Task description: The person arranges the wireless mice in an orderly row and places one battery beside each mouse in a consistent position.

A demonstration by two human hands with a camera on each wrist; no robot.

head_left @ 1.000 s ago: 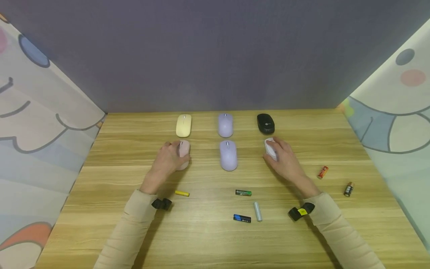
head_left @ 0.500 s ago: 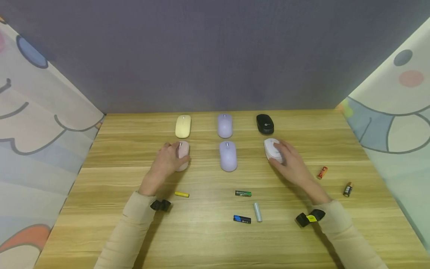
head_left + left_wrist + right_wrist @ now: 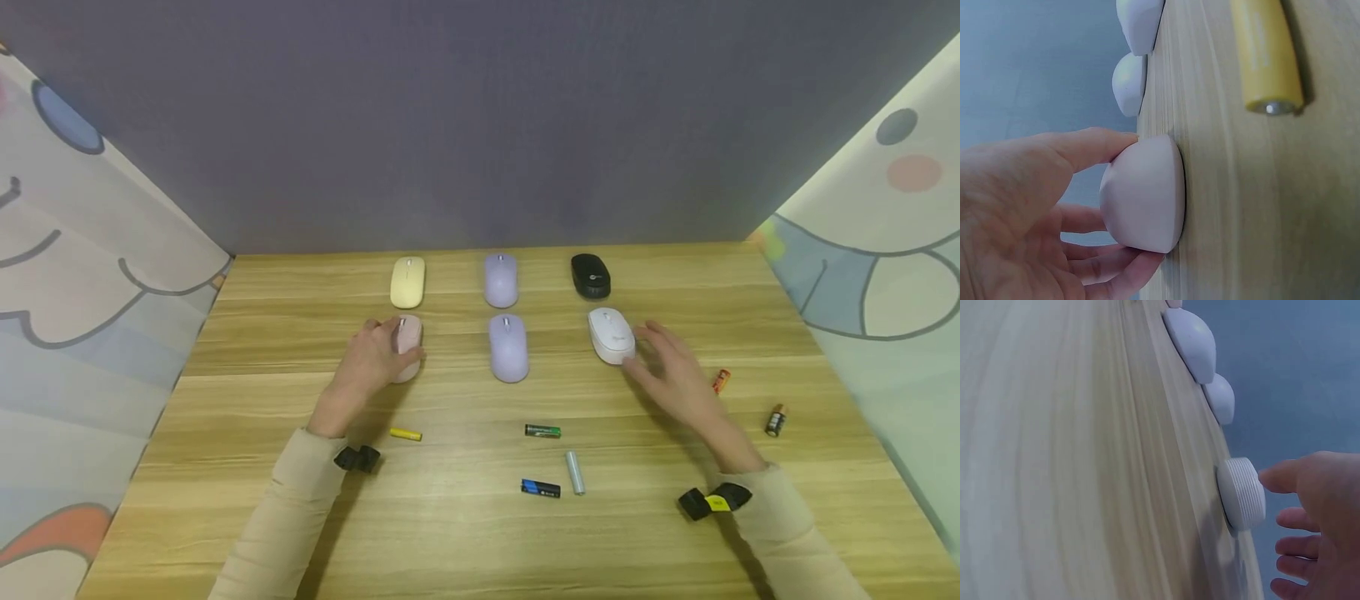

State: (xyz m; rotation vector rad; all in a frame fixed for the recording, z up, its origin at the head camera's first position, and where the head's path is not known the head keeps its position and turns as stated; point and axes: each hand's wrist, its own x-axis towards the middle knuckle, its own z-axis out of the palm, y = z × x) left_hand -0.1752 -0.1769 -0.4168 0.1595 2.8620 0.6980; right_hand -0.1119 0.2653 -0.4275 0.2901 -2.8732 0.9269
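A pale pink computer mouse point(image 3: 408, 337) lies on the wooden table, and my left hand point(image 3: 366, 362) grips it from the left. In the left wrist view, thumb and fingers lie on opposite sides of the pink mouse point(image 3: 1144, 197), which sits flat on the wood. My right hand point(image 3: 675, 379) is just right of a white mouse point(image 3: 611, 336), fingers spread and holding nothing. From the right wrist, the thumb tip looks very close to the ribbed end of the white mouse point(image 3: 1244, 494); whether it touches, I cannot tell.
Between the hands lies a purple mouse point(image 3: 509, 350). Behind stand a yellow mouse point(image 3: 407, 283), another purple mouse point(image 3: 501, 281) and a black mouse point(image 3: 591, 276). Nearer are a yellow battery point(image 3: 406, 434) and several others, including a red battery point(image 3: 722, 381) beside my right hand.
My right hand has let go of the white mouse and drawn back to the right. The white mouse sits slightly turned, and more of it shows. My left hand stays on the pink mouse.
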